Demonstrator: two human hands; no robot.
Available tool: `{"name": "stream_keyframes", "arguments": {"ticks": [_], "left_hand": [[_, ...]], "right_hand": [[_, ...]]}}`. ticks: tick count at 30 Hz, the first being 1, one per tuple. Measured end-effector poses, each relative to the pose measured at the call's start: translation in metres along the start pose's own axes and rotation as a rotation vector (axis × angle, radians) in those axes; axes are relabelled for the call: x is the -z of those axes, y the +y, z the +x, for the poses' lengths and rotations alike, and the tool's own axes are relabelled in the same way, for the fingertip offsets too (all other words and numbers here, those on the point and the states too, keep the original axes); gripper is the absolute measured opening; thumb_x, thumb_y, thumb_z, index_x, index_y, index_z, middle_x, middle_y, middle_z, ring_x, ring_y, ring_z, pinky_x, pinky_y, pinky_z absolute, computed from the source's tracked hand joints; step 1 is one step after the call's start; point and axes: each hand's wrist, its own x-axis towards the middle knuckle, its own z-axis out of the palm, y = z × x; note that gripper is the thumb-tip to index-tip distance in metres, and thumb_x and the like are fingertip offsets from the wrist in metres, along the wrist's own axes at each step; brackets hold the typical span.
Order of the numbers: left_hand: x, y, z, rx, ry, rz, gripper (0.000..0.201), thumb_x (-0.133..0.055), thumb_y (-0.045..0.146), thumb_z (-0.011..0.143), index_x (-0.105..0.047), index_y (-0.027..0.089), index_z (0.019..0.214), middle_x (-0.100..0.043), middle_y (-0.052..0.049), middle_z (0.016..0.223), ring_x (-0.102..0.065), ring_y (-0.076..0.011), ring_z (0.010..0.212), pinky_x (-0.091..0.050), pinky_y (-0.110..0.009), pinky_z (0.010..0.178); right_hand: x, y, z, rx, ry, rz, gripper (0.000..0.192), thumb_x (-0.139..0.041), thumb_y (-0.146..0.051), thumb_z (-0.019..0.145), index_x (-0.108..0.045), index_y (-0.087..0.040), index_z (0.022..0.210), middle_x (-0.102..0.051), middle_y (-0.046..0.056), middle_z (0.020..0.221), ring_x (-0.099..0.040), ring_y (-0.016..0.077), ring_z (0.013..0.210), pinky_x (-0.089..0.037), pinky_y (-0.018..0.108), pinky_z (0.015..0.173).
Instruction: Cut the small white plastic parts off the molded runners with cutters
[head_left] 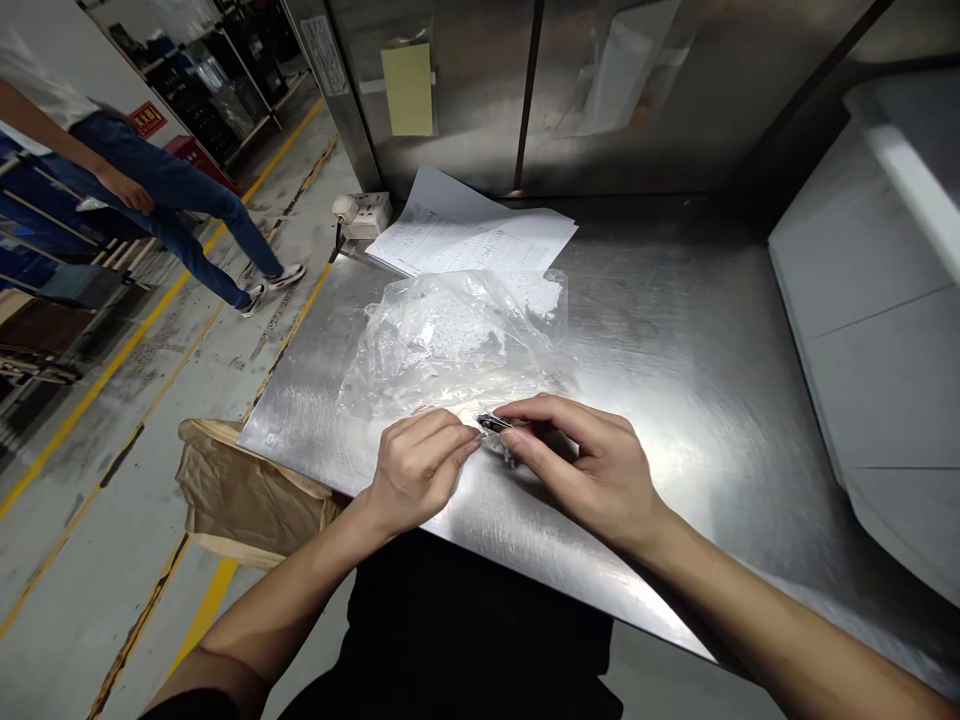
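Note:
In front of me at the table's near edge, my right hand (592, 455) pinches a small shiny metal nail clipper (495, 423) between thumb and fingers. Its jaws point left, towards the fingertips of my left hand (424, 465). That hand is closed in a pinch on something tiny, mostly hidden by the fingers. Just beyond both hands lies a clear plastic bag (450, 330) with many small white pieces in it. A few small bits show on the metal under the clipper, too small to name.
Printed papers (472, 235) and a power socket (367, 214) are at the back of the steel table (660, 300). A grey bin (877, 300) stands at right. An open brown paper bag (255, 495) sits below the left edge. A person (172, 190) walks at far left.

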Motion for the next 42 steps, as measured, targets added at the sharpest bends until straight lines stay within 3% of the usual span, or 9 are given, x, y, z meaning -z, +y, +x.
{"name": "stream_keyframes", "arguments": {"ticks": [6, 13, 24, 33, 42], "left_hand": [[0.000, 0.000, -0.001, -0.002, -0.012, 0.027, 0.012, -0.065, 0.013, 0.110, -0.075, 0.020, 0.106, -0.078, -0.005, 0.091, -0.072, -0.0175, 0.081, -0.057, -0.032, 0.074], [-0.002, 0.000, 0.001, -0.002, -0.022, 0.050, 0.011, -0.066, 0.014, 0.110, -0.075, 0.019, 0.107, -0.077, -0.005, 0.089, -0.071, -0.0177, 0.081, -0.057, -0.033, 0.075], [-0.003, 0.001, 0.000, 0.015, -0.001, 0.033, 0.012, -0.065, 0.013, 0.110, -0.076, 0.019, 0.109, -0.080, -0.005, 0.090, -0.073, -0.0184, 0.082, -0.057, -0.034, 0.076], [0.003, 0.000, -0.003, 0.286, 0.047, -0.147, 0.022, -0.061, 0.021, 0.114, -0.074, 0.019, 0.096, -0.077, -0.002, 0.084, -0.075, -0.0157, 0.080, -0.058, -0.028, 0.077], [0.002, -0.004, -0.007, 0.363, 0.087, -0.203, 0.023, -0.061, 0.027, 0.116, -0.078, 0.019, 0.103, -0.077, -0.001, 0.083, -0.077, -0.0161, 0.083, -0.061, -0.029, 0.084]], "right_hand": [[-0.005, 0.002, -0.002, -0.064, 0.026, 0.001, 0.012, -0.080, -0.033, 0.105, -0.087, -0.025, 0.111, -0.087, 0.003, 0.095, -0.080, 0.0216, 0.079, -0.065, 0.035, 0.073], [-0.007, 0.008, 0.002, -0.235, 0.033, 0.105, 0.016, -0.078, -0.037, 0.105, -0.087, -0.023, 0.106, -0.085, 0.004, 0.089, -0.078, 0.0212, 0.079, -0.056, 0.032, 0.062], [0.000, 0.007, 0.007, -0.267, 0.037, 0.140, 0.019, -0.079, -0.038, 0.102, -0.086, -0.021, 0.101, -0.080, 0.004, 0.084, -0.072, 0.0198, 0.074, -0.051, 0.031, 0.059], [0.007, 0.010, 0.011, -0.284, -0.009, 0.156, 0.023, -0.081, -0.044, 0.102, -0.086, -0.023, 0.108, -0.083, 0.007, 0.095, -0.078, 0.0258, 0.090, -0.057, 0.035, 0.067], [0.011, 0.010, 0.010, -0.191, -0.097, 0.077, 0.017, -0.078, -0.039, 0.105, -0.085, -0.024, 0.110, -0.084, 0.003, 0.093, -0.079, 0.0226, 0.083, -0.058, 0.035, 0.072]]}}
